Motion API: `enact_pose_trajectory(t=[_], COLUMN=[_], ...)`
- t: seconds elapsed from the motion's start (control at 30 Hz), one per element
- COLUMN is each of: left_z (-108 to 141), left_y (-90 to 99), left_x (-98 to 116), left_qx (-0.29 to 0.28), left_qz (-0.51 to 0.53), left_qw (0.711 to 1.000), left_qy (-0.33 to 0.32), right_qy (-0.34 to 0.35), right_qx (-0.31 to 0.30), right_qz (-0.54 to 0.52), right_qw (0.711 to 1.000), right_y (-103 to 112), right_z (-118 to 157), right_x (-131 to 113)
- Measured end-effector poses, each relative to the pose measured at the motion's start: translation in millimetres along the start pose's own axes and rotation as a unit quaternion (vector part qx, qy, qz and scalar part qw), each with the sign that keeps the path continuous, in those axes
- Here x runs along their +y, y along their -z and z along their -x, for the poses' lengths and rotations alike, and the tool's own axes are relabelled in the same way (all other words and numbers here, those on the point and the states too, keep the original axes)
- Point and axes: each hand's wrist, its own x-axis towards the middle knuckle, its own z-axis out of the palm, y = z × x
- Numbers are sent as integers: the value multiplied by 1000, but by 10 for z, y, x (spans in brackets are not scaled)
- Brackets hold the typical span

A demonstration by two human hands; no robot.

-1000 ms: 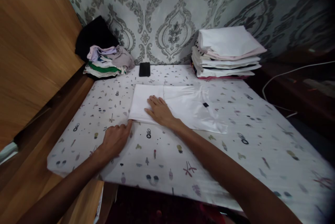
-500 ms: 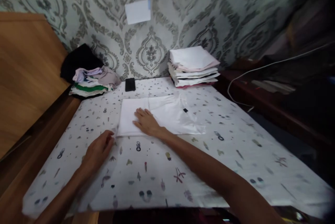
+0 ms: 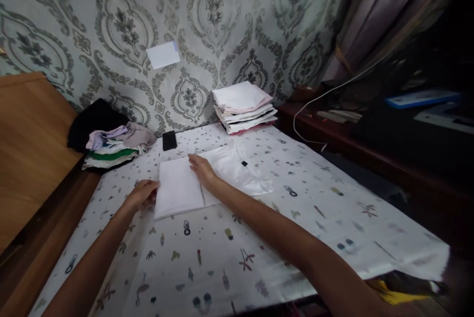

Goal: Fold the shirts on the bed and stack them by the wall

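A white shirt (image 3: 237,169) lies on the patterned sheet, with a small black label at its right part. Its left part is folded over into a flat, neat rectangle (image 3: 177,188). At the left edge of that fold, my left hand (image 3: 142,193) has its fingers bent and closed on the cloth; part of the fingers is hidden. My right hand (image 3: 202,170) rests flat, fingers stretched out, along the right side of the folded part.
A pile of folded clothes (image 3: 242,107) stands by the wall. To the left lie a smaller clothes stack (image 3: 114,146) and a black cloth (image 3: 92,122). A black phone (image 3: 169,140) sits between the piles. A white cable (image 3: 307,104) hangs at the right.
My right hand has slid to the right edge of the folded part. My left hand has moved up to its left edge. The view has turned right and tilted up.
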Motion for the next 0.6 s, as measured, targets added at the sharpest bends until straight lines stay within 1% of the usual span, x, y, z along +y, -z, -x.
enact_pose_trajectory(t=[0.1, 0.2, 0.27, 0.33, 0.37, 0.43, 0.5, 0.57, 0.6], left_z=[-39, -35, -34, -46, -53, -62, -52, -29, -17], left_y=[-13, -24, -65, -173, -261, -505, -811, -1123, -1264], left_x=[54, 157, 301, 514, 639, 892, 1090, 1177, 1173], left_qx=[-12, -5, 7, 11, 9, -9, -52, -85, -80], left_qz=[23, 50, 72, 93, 103, 118, 121, 85, 48], left_qw=[1000, 999, 997, 994, 992, 986, 978, 960, 946], left_qy=[14, 2, -21, -55, -75, -115, -164, -252, -311], right_qy=[-27, -51, -62, -69, -70, -73, -80, -84, -79], right_qx=[-7, -5, -2, 5, 10, 21, 13, -16, -33], right_qz=[-62, -123, -158, -192, -205, -248, -319, -391, -414], right_qw=[998, 991, 985, 979, 976, 966, 944, 916, 906], right_y=[103, 181, 217, 256, 283, 365, 490, 646, 725], right_z=[-114, -142, -141, -142, -144, -144, -130, -97, -74], right_x=[48, 116, 138, 130, 115, 75, 37, 14, 10])
